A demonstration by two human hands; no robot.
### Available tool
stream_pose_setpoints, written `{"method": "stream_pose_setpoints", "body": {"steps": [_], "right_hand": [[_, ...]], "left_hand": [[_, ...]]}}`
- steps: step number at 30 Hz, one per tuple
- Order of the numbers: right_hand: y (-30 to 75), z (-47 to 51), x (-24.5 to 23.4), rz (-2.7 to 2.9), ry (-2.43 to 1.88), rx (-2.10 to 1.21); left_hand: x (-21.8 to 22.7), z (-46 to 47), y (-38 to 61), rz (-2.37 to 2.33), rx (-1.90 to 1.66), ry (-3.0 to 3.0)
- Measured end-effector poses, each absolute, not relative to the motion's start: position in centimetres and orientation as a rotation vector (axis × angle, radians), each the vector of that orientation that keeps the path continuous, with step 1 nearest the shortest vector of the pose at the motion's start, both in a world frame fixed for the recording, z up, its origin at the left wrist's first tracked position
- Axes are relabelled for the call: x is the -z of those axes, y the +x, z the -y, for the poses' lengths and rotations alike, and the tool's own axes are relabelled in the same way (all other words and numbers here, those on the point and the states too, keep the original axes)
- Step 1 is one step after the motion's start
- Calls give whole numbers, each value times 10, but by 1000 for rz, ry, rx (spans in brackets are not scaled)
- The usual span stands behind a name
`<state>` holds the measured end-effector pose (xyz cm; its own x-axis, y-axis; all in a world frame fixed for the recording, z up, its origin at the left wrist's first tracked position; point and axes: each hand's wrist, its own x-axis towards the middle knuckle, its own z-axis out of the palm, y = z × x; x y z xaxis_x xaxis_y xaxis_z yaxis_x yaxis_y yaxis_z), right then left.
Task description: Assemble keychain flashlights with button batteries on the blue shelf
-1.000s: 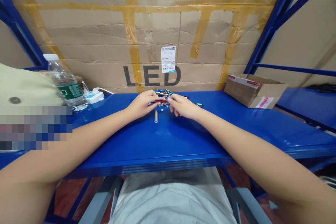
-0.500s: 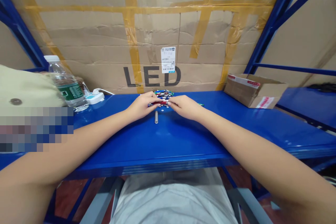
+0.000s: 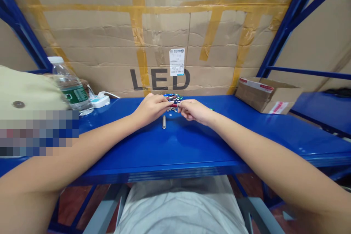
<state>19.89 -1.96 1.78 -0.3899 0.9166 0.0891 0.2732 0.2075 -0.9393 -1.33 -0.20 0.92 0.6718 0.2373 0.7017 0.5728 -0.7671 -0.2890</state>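
My left hand (image 3: 153, 109) is closed around a slim red pen-like tube (image 3: 174, 105), which lies sideways and is mostly covered by the fingers. At the tube's silver end, my right hand (image 3: 193, 110) pinches with thumb and forefinger, its other fingers curled in. Just behind the hands is a pile of shiny pen-like pieces (image 3: 172, 97) in blue, green, red and silver. Several small silver discs (image 3: 170, 114) lie around the front of the pile. Nearer to me, a short grey metal cylinder (image 3: 164, 122) rests on the blue table (image 3: 170, 146).
To the left stand a water bottle (image 3: 72, 89) and a white power strip (image 3: 101, 100) with a cable. A person's pale sleeve (image 3: 30, 87) is close at the left. An open cardboard box (image 3: 267, 95) sits at the right. A large taped carton (image 3: 109, 44) walls off the back.
My left hand has turned over the red tube, and its fingers now cover more of it. My right fingers have curled in tighter at its end. The view has shifted slightly.
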Motion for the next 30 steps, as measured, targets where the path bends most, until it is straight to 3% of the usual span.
{"method": "stream_pose_setpoints", "body": {"steps": [6,10,20,30], "right_hand": [[223,-8,-18,2185,-1229,-209],[243,-26,-14,2218,-1458,111],[248,-38,-3,2239,-1767,180],[256,-49,0,2214,-1781,88]], "left_hand": [[-25,-10,-33,984,959,-2345],[-25,-27,-57,1152,754,-2433],[-17,-47,-75,1308,475,-2614],[-10,-49,-76,1295,536,-2752]]}}
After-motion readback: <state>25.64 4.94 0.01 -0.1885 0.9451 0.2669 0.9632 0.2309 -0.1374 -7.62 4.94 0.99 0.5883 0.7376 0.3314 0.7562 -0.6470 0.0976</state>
